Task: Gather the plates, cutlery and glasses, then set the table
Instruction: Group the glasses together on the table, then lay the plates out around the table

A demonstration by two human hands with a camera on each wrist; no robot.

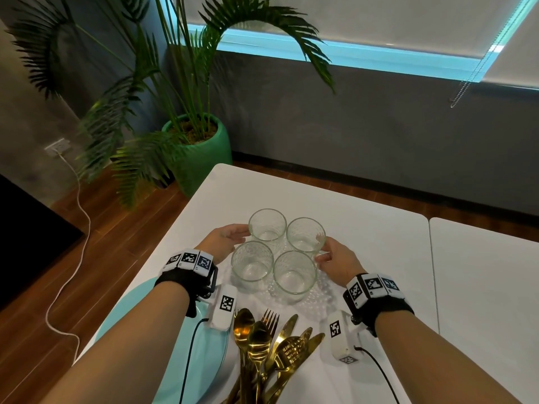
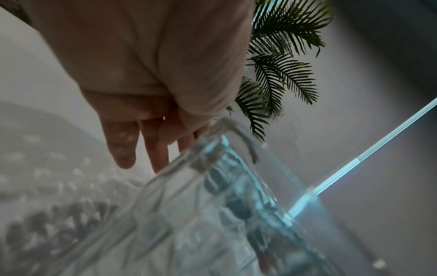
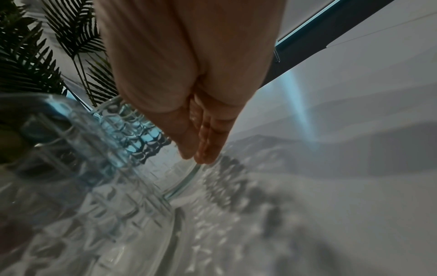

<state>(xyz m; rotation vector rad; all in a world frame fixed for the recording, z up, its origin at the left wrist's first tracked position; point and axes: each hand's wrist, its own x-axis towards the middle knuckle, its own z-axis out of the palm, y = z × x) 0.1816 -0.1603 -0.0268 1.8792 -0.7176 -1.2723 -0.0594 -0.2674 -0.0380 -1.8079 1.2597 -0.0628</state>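
Note:
Four clear textured glasses stand bunched together on the white table: far left, far right, near left, near right. My left hand lies against the left side of the bunch, fingers straight and touching the far-left glass. My right hand presses its straight fingers on the right side of the far-right glass. A heap of gold cutlery lies near me. Teal plates sit partly under my left forearm.
A palm in a green pot stands on the floor off the table's far left corner. A second white table adjoins on the right across a narrow gap. A white cable runs over the wooden floor at left.

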